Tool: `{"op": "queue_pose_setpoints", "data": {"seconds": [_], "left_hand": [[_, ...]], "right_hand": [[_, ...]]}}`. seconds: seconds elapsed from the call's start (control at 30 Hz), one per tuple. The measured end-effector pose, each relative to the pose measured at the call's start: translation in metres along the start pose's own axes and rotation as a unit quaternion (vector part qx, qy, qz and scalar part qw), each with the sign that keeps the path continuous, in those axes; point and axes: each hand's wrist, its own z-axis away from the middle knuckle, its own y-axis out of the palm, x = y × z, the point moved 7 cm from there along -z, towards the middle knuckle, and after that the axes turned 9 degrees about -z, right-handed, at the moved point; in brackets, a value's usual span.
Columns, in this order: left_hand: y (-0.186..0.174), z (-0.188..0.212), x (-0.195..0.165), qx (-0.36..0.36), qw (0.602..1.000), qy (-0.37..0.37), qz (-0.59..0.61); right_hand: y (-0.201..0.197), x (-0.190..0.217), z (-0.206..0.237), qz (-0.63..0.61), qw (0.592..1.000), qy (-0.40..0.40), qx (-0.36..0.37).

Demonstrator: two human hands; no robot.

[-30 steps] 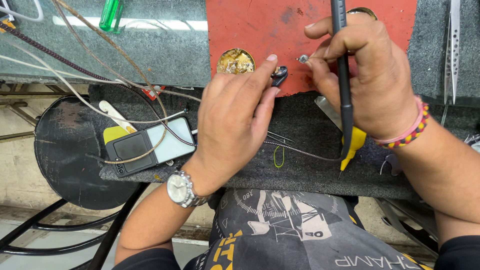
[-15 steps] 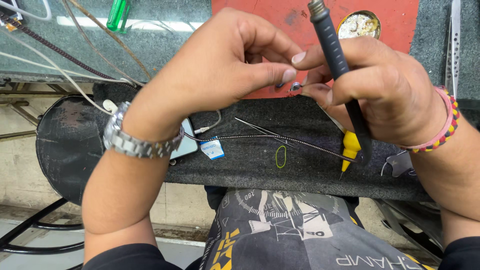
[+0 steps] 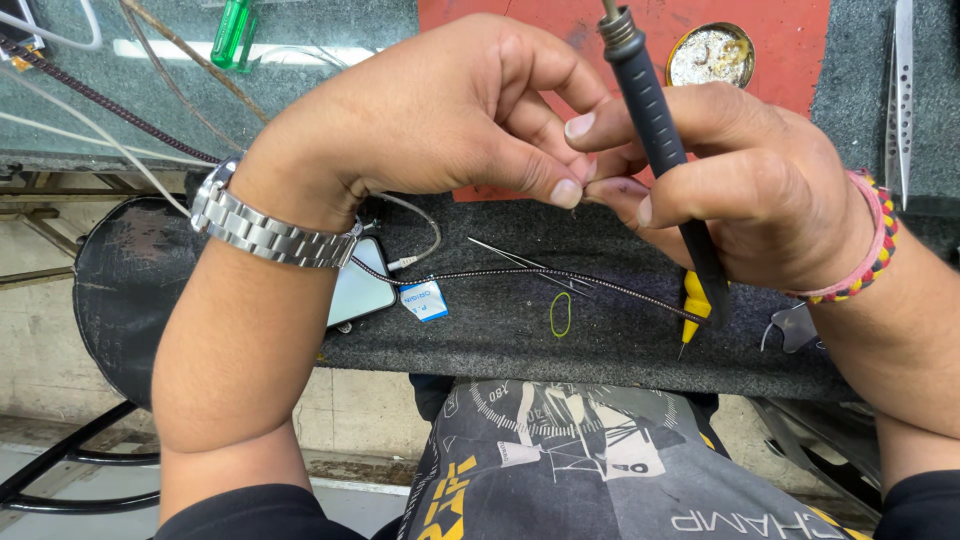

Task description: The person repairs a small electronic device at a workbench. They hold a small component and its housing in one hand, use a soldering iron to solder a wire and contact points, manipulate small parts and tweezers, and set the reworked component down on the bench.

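Green screwdriver (image 3: 236,32) at top left on glass top (image 3: 150,100), among thin cables (image 3: 90,95). Round tin (image 3: 712,56) on red mat (image 3: 790,50). Tweezers (image 3: 902,90) at far right. On dark felt pad (image 3: 480,330): phone (image 3: 358,290), small white tag (image 3: 424,300), thin tweezers (image 3: 525,265), yellow-green loop (image 3: 560,314), braided cable (image 3: 500,274). Black stool (image 3: 120,290) at left.

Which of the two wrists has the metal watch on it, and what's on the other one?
The left wrist wears the silver metal watch. The right wrist instead has a woven bracelet in pink, red, yellow and black.
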Motion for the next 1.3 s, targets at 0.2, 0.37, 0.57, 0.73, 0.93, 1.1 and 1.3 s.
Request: {"op": "queue_pose_setpoints", "data": {"seconds": [0.2, 0.37, 0.57, 0.73, 0.93, 1.1, 1.3], "left_hand": [[-0.008, 0.000, 0.002, -0.061, 0.997, 0.034, 0.022], [-0.027, 0.009, 0.007, -0.196, 0.979, 0.063, -0.008], [-0.032, 0.016, 0.024, -0.243, 0.967, 0.042, -0.064], [-0.032, 0.015, 0.031, -0.244, 0.963, 0.045, -0.104], [-0.028, 0.014, 0.032, -0.234, 0.969, 0.059, -0.062], [-0.021, 0.022, 0.028, -0.294, 0.941, 0.050, -0.161], [0.005, 0.035, 0.025, -0.363, 0.911, 0.067, -0.187]], "right_hand": [[-0.008, -0.003, 0.014, 0.068, 0.995, 0.018, -0.078], [0.009, -0.018, 0.032, 0.079, 0.973, 0.125, -0.174], [0.043, -0.013, 0.032, 0.229, 0.955, 0.114, -0.152], [0.043, -0.016, 0.032, 0.214, 0.955, 0.128, -0.163], [0.036, -0.015, 0.031, 0.211, 0.957, 0.117, -0.163], [0.032, -0.021, 0.030, 0.153, 0.966, 0.124, -0.164], [0.029, -0.027, 0.035, 0.151, 0.966, 0.134, -0.159]]}}
